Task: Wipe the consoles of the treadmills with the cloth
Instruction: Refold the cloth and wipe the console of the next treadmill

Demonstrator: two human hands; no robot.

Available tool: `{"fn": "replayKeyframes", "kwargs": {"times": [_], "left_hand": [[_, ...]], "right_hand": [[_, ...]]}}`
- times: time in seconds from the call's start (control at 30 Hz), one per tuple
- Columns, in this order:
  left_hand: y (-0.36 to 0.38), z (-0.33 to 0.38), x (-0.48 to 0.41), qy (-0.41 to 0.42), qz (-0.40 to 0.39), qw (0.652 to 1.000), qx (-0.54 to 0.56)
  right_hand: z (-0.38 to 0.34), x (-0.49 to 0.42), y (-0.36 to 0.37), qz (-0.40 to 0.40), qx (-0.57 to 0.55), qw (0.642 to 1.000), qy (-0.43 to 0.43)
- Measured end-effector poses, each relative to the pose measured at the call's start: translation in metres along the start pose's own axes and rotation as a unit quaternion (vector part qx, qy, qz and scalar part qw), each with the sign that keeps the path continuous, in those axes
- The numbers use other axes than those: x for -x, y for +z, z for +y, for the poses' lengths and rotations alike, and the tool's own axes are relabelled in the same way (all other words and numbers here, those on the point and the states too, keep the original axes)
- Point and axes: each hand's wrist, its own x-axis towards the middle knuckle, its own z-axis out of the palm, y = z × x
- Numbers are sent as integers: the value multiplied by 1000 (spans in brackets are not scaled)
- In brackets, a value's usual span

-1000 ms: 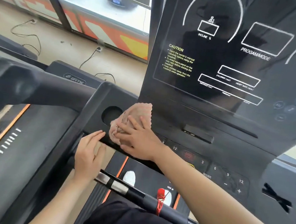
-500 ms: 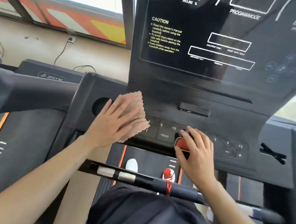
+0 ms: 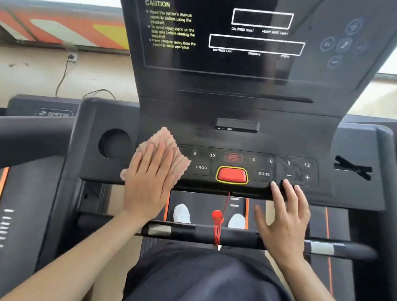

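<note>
The black treadmill console (image 3: 239,105) stands in front of me, its dark display (image 3: 226,62) above a row of buttons (image 3: 252,159). A pink waffle cloth (image 3: 169,142) lies on the left end of that row. My left hand (image 3: 149,182) lies flat on the cloth, fingers straight, holding it against the console; most of the cloth is hidden under the palm. My right hand (image 3: 283,215) is spread and holds nothing, its fingertips touching the console's front edge below the minus button. Between the hands sits the red stop button (image 3: 231,174).
A round cup holder (image 3: 114,143) is left of the cloth. A front handlebar (image 3: 232,237) runs under my wrists with a red safety cord (image 3: 217,226) hanging over it. Another treadmill (image 3: 15,204) stands at the left; cables trail on the floor behind.
The cloth passed from my right hand to my left. My right hand went to the red button, then slid right to the console edge. The left hand pushed the cloth slightly right.
</note>
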Motion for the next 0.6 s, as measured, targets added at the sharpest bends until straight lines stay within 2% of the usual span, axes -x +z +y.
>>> {"fn": "replayKeyframes", "kwargs": {"times": [0.17,0.4,0.6], "left_hand": [[-1,52,-2,-2,-32,999,-11],[8,119,-24,-3,-3,1000,7],[14,172,-40,32,-5,999,22]], "right_hand": [[19,-2,-6,1,-24,999,-22],[60,0,-18,15,9,999,30],[85,2,-18,2,-33,999,-26]]}}
